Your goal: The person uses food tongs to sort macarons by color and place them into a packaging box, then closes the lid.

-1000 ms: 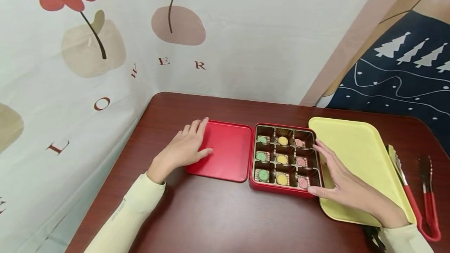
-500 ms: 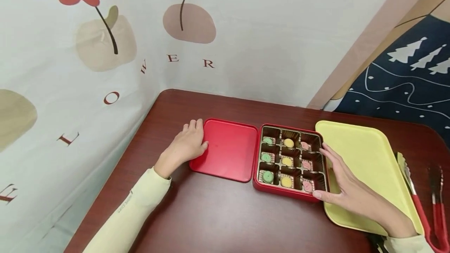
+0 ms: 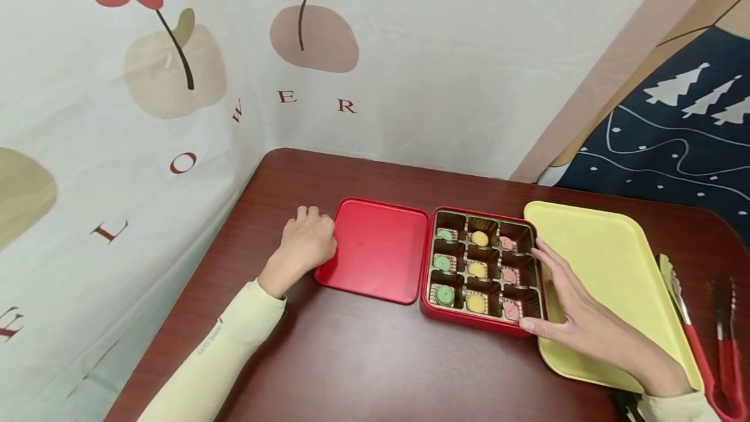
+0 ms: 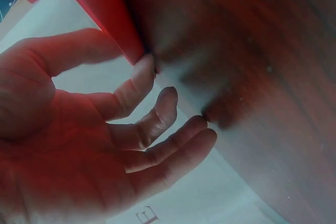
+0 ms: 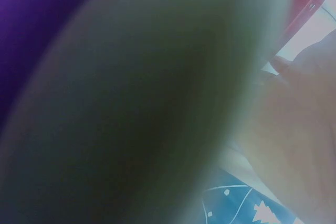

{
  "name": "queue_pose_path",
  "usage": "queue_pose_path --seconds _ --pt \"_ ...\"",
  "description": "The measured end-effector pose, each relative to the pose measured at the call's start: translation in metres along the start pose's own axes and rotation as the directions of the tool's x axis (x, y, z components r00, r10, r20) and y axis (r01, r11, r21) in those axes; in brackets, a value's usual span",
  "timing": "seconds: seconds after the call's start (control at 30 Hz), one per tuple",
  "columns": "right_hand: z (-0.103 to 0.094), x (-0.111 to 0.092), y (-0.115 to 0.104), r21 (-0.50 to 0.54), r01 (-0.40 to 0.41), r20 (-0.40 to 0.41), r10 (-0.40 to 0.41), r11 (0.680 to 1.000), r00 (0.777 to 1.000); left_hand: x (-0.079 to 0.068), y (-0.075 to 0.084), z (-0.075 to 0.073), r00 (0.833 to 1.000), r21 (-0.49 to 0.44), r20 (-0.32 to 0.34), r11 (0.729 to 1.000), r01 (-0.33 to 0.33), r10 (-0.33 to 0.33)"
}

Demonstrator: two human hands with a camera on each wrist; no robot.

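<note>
A shallow square red tin lid (image 3: pixel 377 249) lies flat on the table. At its left edge, my left hand (image 3: pixel 307 239) has its fingers curled; the left wrist view shows thumb and index finger pinching the lid's rim (image 4: pixel 100 11). Right of the lid stands an uncovered red tin (image 3: pixel 469 322) with a gold-brown divided insert. Its compartments hold small round pieces: green (image 3: pixel 444 295), yellow (image 3: pixel 476 303) and pink (image 3: pixel 512 309). My right hand (image 3: pixel 594 318) rests against the tin's right side, fingers fairly straight and thumb at the near right corner. A blurred shape covers most of the right wrist view.
A yellow tray (image 3: pixel 603 266) lies right of the tin, partly under my right forearm. Red-handled tongs (image 3: pixel 726 344) lie beyond it at the table's right. A printed white cloth (image 3: pixel 439 64) hangs behind the brown table (image 3: pixel 351 357).
My left hand has drawn back left from over the lid to its left edge, and its fingers have curled there. The right hand stays at the tin. The head view has shifted slightly.
</note>
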State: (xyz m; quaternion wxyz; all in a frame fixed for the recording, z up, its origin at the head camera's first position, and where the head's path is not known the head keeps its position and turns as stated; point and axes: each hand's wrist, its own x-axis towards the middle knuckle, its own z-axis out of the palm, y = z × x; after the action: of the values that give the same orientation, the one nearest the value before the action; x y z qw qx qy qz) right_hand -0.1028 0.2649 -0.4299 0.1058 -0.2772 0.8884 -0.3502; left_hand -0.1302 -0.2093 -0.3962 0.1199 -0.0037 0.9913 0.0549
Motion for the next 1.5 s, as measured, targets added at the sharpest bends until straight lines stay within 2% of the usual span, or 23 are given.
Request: queue_pose_path --seconds 0.23,0.4,0.5,0.6,0.73,0.77,0.87,1.0,1.2,1.27,1.43,1.5 --pt "0.005 0.005 -0.004 0.009 -0.041 0.031 0.040 0.999 0.999 -0.004 -0.010 -0.008 1.000 -0.024 0.002 0.999 0.028 -0.028" --pt "0.005 0.007 -0.006 0.006 -0.044 0.039 0.044 0.999 0.998 -0.007 -0.017 -0.013 0.999 -0.125 0.011 0.991 0.046 -0.045" --pt "0.004 0.010 -0.006 0.002 -0.046 0.046 0.046 0.999 0.998 -0.009 -0.021 -0.018 0.999 -0.194 -0.007 0.980 0.047 -0.050" --pt "0.003 0.013 -0.006 0.004 -0.044 0.052 0.043 0.999 0.998 -0.007 -0.028 -0.019 0.997 -0.266 -0.064 0.964 0.015 -0.033" --pt "0.001 0.013 -0.004 -0.012 -0.037 0.050 0.038 0.999 0.998 -0.006 -0.029 -0.024 0.996 -0.364 -0.087 0.931 -0.033 0.001" --pt "0.000 0.012 -0.004 -0.019 -0.039 0.049 0.040 0.999 0.998 -0.008 -0.025 -0.029 0.997 -0.377 -0.078 0.925 -0.033 0.004" --pt "-0.001 0.010 -0.003 -0.039 -0.040 0.048 0.042 0.998 0.998 -0.006 -0.022 -0.032 0.991 -0.372 -0.129 0.925 -0.077 0.030" --pt "-0.003 0.006 -0.002 -0.050 -0.044 0.044 0.046 0.998 0.998 -0.001 -0.016 -0.037 0.966 -0.326 -0.248 0.933 -0.151 0.069" --pt "-0.006 0.000 -0.002 -0.075 -0.056 0.036 0.058 0.996 0.998 0.011 -0.003 -0.046 0.903 -0.284 -0.419 0.931 -0.228 0.094" --pt "-0.006 0.001 -0.003 -0.077 -0.053 0.037 0.056 0.996 0.998 0.013 -0.001 -0.049 0.887 -0.281 -0.451 0.929 -0.241 0.093" --pt "-0.006 0.001 -0.003 -0.066 -0.046 0.039 0.048 0.997 0.998 0.019 0.006 -0.053 0.869 -0.283 -0.482 0.920 -0.273 0.109" --pt "-0.006 0.001 -0.003 -0.065 -0.051 0.041 0.054 0.997 0.998 0.022 0.009 -0.053 0.856 -0.275 -0.502 0.917 -0.290 0.121"
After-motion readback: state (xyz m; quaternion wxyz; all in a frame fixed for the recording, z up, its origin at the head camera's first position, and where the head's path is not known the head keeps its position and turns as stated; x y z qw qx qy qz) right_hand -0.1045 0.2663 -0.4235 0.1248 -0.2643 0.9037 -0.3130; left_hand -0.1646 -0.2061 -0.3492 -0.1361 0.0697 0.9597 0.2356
